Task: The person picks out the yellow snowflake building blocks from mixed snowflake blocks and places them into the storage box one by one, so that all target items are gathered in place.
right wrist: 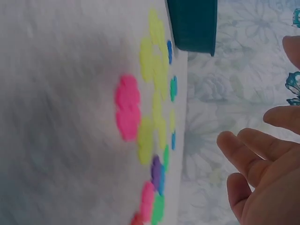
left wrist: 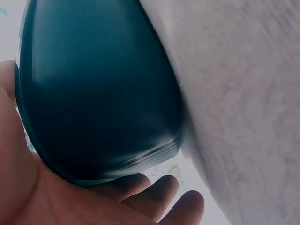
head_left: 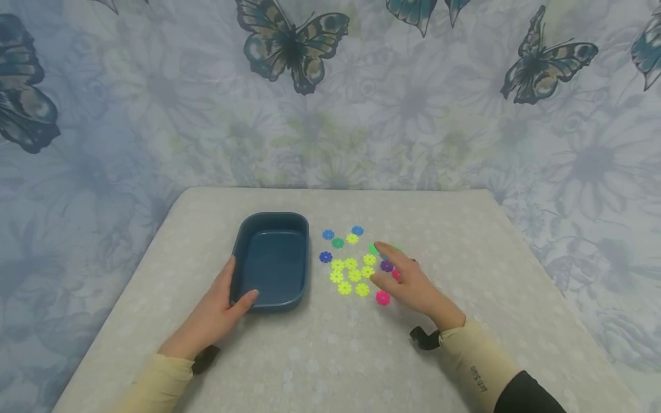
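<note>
A deep blue rectangular dish point(head_left: 273, 261) stands on the left of the table. My left hand point(head_left: 214, 318) grips its near left corner, thumb over the rim and fingers along the outer wall; the left wrist view shows the fingers point(left wrist: 151, 197) close to the underside edge. To the right of the dish lie flat flower-shaped plastic discs, with several yellow discs point(head_left: 354, 276) grouped in the middle. Over their right side hovers my right hand point(head_left: 413, 287), fingers spread and nothing held. A pink disc point(head_left: 383, 297) lies just below it, and a purple disc point(head_left: 387, 265) shows beside its fingers.
Blue discs point(head_left: 325, 257) and a green disc point(head_left: 338, 243) lie near the dish's right wall. A pale patterned cloth point(head_left: 330, 361) covers the table. Behind its far edge rises a wall point(head_left: 413, 132) with printed butterflies. Dark straps hang at both wrists.
</note>
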Available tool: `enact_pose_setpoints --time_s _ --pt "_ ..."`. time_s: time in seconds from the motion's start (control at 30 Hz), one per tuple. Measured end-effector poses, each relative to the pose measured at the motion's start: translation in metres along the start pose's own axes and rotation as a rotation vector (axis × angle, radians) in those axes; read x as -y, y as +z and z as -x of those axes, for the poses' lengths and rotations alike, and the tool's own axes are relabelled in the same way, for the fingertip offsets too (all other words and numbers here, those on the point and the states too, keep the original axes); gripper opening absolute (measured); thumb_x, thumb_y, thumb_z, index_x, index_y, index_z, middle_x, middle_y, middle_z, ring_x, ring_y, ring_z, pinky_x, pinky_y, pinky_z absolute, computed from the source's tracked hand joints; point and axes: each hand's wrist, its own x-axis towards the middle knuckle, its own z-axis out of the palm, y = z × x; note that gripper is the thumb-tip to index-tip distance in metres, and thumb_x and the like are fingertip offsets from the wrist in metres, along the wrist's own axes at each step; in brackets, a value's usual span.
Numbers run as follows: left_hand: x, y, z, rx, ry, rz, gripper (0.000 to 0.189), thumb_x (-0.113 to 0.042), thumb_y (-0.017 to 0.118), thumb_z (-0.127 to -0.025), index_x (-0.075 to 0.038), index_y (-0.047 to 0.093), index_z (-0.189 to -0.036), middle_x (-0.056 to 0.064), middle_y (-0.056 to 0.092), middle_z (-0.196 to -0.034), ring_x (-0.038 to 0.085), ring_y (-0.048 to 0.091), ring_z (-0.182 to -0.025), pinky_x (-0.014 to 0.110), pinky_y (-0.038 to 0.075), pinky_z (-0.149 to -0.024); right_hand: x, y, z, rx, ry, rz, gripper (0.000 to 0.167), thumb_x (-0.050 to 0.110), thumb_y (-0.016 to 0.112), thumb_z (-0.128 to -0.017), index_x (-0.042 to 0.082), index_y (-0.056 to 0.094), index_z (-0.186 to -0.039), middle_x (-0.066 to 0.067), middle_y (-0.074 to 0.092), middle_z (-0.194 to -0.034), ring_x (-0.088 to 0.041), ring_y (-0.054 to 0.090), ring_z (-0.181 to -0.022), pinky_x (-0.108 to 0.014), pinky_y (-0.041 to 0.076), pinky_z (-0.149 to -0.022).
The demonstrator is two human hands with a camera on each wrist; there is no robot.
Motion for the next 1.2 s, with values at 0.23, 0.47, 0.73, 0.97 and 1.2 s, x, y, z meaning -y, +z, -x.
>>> enact_pose_setpoints --time_s 0.23,0.47,0.73,0.97,1.2 --pt "0.001 0.002 -0.002 0.018 -0.025 0.011 0.101 -0.055 0.057 -0.102 -0.012 -0.009 -0.165 0.021 0.001 -0.172 0.047 0.011 -0.157 0.07 0.02 -0.12 -0.004 0.028 0.0 0.042 0.103 -0.113 0.066 0.034 0.07 -0.099 0.018 0.045 -0.157 -0.005 0.045 -0.159 -0.032 0.055 -0.135 -0.058 0.051 -0.104" --pt "0.002 0.003 -0.002 0.019 -0.04 0.02 0.099 -0.055 0.057 -0.102 -0.015 -0.006 -0.166 0.021 0.006 -0.172 0.048 0.015 -0.156 0.07 0.022 -0.119 -0.009 0.042 -0.005 0.021 0.101 -0.001 0.043 0.02 0.077 -0.093 0.01 0.068 -0.134 -0.002 0.063 -0.129 -0.023 0.062 -0.114 -0.041 0.058 -0.093" --pt "-0.001 0.001 -0.004 0.023 -0.042 0.019 0.099 -0.051 0.059 -0.102 -0.015 -0.006 -0.166 0.021 0.006 -0.172 0.048 0.015 -0.156 0.07 0.022 -0.12 -0.012 0.045 -0.005 0.06 0.129 0.183 0.032 0.014 0.081 -0.088 0.01 0.076 -0.12 0.002 0.063 -0.112 -0.015 0.059 -0.102 -0.033 0.056 -0.087" --pt "-0.004 0.001 -0.003 0.018 -0.037 0.018 0.099 -0.051 0.058 -0.103 -0.011 -0.006 -0.166 0.023 0.005 -0.172 0.049 0.014 -0.156 0.07 0.021 -0.12 -0.014 0.047 -0.005 0.084 0.064 0.248 0.029 0.014 0.08 -0.09 0.009 0.077 -0.119 0.0 0.063 -0.109 -0.014 0.058 -0.1 -0.032 0.056 -0.084" --pt "-0.004 0.002 -0.002 0.019 -0.037 0.025 0.1 -0.054 0.057 -0.102 -0.012 -0.008 -0.166 0.023 0.004 -0.171 0.049 0.013 -0.156 0.07 0.021 -0.119 -0.012 0.05 -0.008 0.105 -0.027 0.331 0.02 0.013 0.077 -0.093 0.011 0.079 -0.113 -0.001 0.061 -0.105 -0.014 0.056 -0.097 -0.03 0.056 -0.083"
